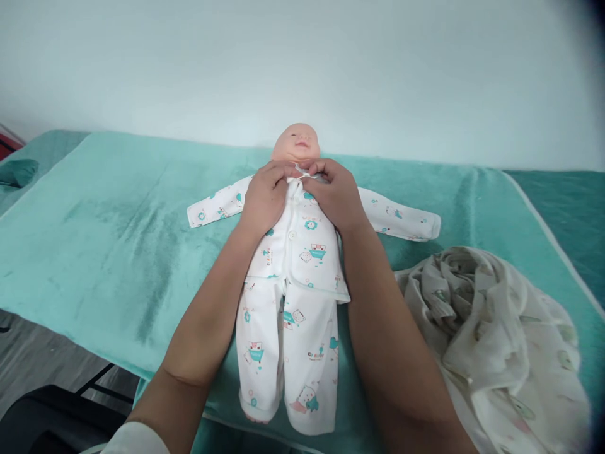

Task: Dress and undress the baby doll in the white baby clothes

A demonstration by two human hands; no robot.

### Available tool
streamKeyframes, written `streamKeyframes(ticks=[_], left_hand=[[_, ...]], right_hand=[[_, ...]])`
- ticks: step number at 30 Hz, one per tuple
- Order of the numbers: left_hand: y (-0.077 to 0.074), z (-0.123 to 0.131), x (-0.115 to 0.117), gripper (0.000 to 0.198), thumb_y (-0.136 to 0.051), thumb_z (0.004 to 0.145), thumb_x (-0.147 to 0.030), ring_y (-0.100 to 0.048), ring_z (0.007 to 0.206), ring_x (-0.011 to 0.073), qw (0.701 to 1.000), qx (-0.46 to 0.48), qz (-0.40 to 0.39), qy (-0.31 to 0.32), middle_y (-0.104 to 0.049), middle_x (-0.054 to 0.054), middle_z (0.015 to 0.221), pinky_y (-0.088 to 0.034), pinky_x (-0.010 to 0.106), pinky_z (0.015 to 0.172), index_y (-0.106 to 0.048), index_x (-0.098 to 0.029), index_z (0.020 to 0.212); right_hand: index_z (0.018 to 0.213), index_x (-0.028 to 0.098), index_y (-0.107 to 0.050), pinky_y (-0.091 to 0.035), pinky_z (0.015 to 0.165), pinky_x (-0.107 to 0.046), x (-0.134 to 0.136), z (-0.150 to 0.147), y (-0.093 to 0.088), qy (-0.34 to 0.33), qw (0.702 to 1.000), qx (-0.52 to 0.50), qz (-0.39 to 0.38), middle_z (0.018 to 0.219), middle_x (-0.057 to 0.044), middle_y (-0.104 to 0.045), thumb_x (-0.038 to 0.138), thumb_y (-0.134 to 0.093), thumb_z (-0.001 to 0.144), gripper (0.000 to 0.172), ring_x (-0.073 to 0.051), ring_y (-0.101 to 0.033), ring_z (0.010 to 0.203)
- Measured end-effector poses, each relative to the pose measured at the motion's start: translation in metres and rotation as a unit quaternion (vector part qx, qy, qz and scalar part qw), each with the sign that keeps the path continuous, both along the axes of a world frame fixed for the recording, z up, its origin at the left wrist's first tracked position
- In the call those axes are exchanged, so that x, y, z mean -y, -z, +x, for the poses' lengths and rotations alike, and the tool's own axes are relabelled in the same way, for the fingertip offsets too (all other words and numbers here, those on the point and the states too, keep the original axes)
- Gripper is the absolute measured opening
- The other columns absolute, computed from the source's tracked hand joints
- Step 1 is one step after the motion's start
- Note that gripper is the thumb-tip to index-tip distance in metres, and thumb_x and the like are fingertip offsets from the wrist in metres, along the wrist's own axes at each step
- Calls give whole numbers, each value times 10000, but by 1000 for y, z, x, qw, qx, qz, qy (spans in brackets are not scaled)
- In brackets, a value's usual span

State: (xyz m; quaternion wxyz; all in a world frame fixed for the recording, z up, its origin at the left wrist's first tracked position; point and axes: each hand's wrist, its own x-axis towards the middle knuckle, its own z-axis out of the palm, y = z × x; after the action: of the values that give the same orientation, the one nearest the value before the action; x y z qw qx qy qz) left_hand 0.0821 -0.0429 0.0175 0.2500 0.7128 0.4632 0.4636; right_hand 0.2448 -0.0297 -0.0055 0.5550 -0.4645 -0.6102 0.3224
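At the far left, a dark chair (57,419) stands beside the near edge of the green-covered table (108,214). The doll (295,142) lies on its back about midway along the table, head close to the far edge, legs toward the near edge. One sleeve (220,205) of its printed white top (312,243) stretches out toward the table's left end. The left hand (266,194) is at the neckline, its fingers bent and nearly closed, pinching the top. Below, the matching trousers (309,359) lie straight. The right hand (338,194) meets the left at the neckline, its fingers also closed on the top. The other sleeve (401,216) points right. A crumpled cloth (501,334) is heaped toward the near right corner.
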Motion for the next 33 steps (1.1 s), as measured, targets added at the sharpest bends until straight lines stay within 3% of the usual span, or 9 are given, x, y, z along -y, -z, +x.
streamKeyframes(ticks=[10,15,19,22,28,33], left_hand=[[-6,0,13,184,-548,903,-103,-667,1258,210,998,53,-28,-4,-738,67,1264,-474,401,1160,-698,-209,885],[-9,-9,26,153,-579,904,-126,-628,1315,208,997,49,-55,36,-704,52,1346,-485,403,1134,-690,-227,877],[-12,-17,34,47,-651,918,-221,-540,1434,254,995,4,-70,70,-629,57,1494,-518,420,1066,-679,-236,884],[-12,-18,36,41,-684,876,-197,-482,1494,275,994,-12,-68,85,-593,67,1537,-533,424,1043,-664,-232,867],[-9,-18,34,125,-649,821,-98,-528,1450,267,996,3,-59,72,-634,70,1481,-478,468,1145,-641,-223,814],[-8,-21,34,127,-637,815,-98,-513,1466,273,994,14,-72,79,-622,70,1497,-547,420,1013,-660,-223,816]], right_hand=[[903,278,-588,-500,1074,-435,6,1,-3,-44,998,-25,31,1138,-10,-725,218,-647,796,136,-221,-665,1153],[995,298,-657,-482,1115,-468,20,4,-19,-67,994,53,64,1154,-25,-703,217,-643,833,181,-248,-645,1181],[991,319,-674,-418,1200,-505,27,8,-22,-98,984,109,99,1244,-29,-697,223,-661,855,167,-270,-589,1309],[981,320,-668,-366,1243,-540,31,7,-19,-106,984,115,84,1372,-17,-668,250,-670,876,126,-279,-528,1410],[999,311,-653,-333,1267,-536,47,1,-12,-91,990,91,58,1524,-15,-586,274,-641,907,100,-270,-451,1506],[966,303,-627,-277,1299,-548,55,-1,-11,-90,989,107,40,1553,2,-561,232,-681,850,147,-271,-413,1541]])
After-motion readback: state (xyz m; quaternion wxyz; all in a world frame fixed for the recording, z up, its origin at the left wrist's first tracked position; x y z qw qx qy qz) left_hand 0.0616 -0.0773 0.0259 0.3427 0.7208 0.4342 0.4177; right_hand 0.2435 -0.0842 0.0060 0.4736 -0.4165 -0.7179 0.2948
